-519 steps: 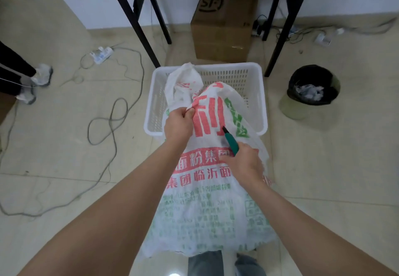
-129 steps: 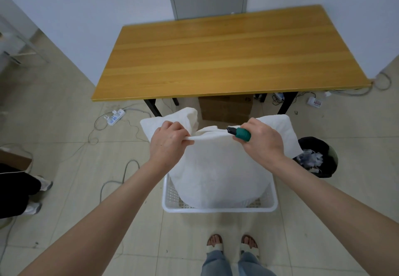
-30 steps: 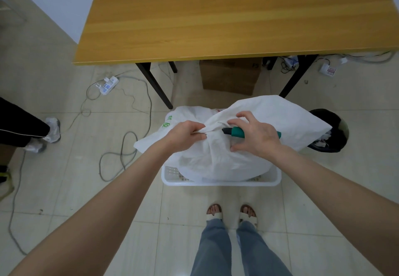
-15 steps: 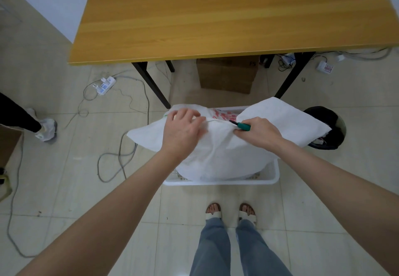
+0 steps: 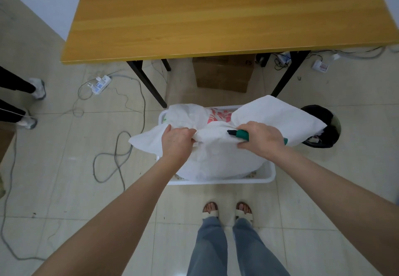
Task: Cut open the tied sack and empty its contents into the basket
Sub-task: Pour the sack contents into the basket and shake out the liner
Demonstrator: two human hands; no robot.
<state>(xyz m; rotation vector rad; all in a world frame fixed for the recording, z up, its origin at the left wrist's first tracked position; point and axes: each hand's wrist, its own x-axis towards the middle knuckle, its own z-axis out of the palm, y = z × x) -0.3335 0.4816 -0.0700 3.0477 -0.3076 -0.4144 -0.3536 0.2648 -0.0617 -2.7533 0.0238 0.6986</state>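
Slippage could drive the green cutter point(image 5: 240, 134), clenched in the right hand point(image 5: 262, 141), into the left hand point(image 5: 177, 144) gripping the bunched sack point(image 5: 218, 159) above the basket point(image 5: 237, 182).

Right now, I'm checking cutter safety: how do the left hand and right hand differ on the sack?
The left hand grips only bunched sack fabric; the right hand also holds a green-handled cutter. The cutter's dark tip points from the right hand toward the left hand. Both hold the sack, which sits in the white basket.
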